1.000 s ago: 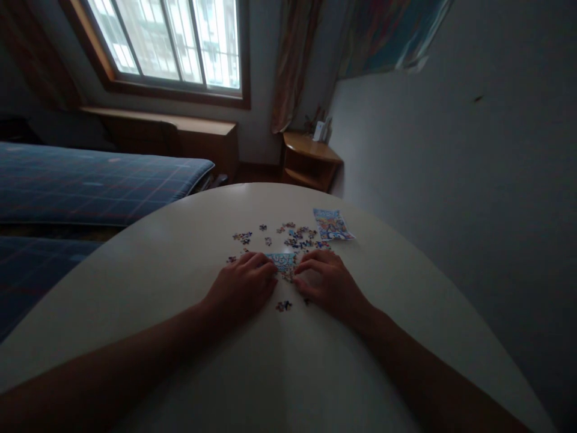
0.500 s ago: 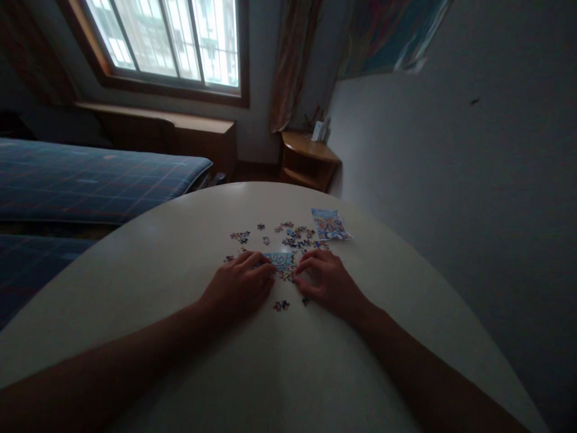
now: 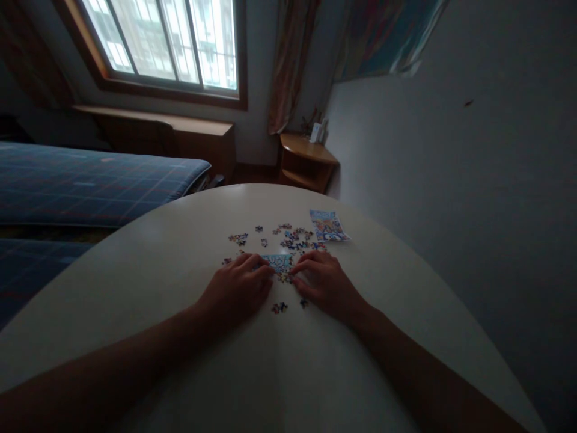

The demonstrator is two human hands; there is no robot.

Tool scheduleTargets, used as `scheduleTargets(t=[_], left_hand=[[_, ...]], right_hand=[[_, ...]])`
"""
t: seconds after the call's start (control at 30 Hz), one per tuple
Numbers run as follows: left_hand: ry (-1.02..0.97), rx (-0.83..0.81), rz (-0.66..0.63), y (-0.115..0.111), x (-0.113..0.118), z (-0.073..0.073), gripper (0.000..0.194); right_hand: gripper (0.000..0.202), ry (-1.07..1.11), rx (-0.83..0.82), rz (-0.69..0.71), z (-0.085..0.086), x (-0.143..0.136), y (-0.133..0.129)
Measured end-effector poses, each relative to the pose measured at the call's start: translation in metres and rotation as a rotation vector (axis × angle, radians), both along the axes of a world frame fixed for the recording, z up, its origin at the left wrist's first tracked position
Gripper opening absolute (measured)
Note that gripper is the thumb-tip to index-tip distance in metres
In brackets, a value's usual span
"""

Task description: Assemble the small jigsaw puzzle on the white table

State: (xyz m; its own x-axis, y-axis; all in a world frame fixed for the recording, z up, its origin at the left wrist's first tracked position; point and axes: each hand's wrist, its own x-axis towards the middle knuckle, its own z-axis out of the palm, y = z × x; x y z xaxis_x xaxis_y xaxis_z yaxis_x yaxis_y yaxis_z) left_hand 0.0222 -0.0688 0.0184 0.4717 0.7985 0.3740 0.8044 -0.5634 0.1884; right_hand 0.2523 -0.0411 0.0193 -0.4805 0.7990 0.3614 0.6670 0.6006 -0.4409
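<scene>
A partly joined jigsaw puzzle (image 3: 278, 262), light blue with pale swirls, lies flat on the round white table (image 3: 189, 240) between my hands. My left hand (image 3: 241, 282) is curled over its left edge, thumb and fingers gripping there and covering that side. At the lower right edge, the thumb and forefinger of my right hand (image 3: 322, 279) come together in a pinch at a small jigsaw piece; the fingertips hide most of it. Yellowish pieces (image 3: 283, 278) border the bottom of the joined part. Nearer me lie loose jigsaw pieces (image 3: 279, 308) and a single dark piece (image 3: 303, 304).
Beyond the hands, several loose pieces (image 3: 295, 237) are scattered, with another group (image 3: 238, 239) to the left. A printed picture sheet (image 3: 328, 226) lies at the back right. A blue plaid mattress (image 3: 99, 183) stands left of the table, a wooden corner shelf (image 3: 311, 148) behind it.
My right thumb and forefinger have drawn closer together and in against the puzzle's right edge. My left hand stays in place. The whole view has shifted slightly.
</scene>
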Motion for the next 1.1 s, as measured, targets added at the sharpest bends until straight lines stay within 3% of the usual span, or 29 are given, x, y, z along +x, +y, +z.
scheduleTargets(t=[1.1], left_hand=[[0.011, -0.003, 0.001, -0.0004, 0.0007, 0.0021, 0.015]], right_hand=[[0.013, -0.024, -0.042, 0.095, 0.0071, -0.0001, -0.0043]])
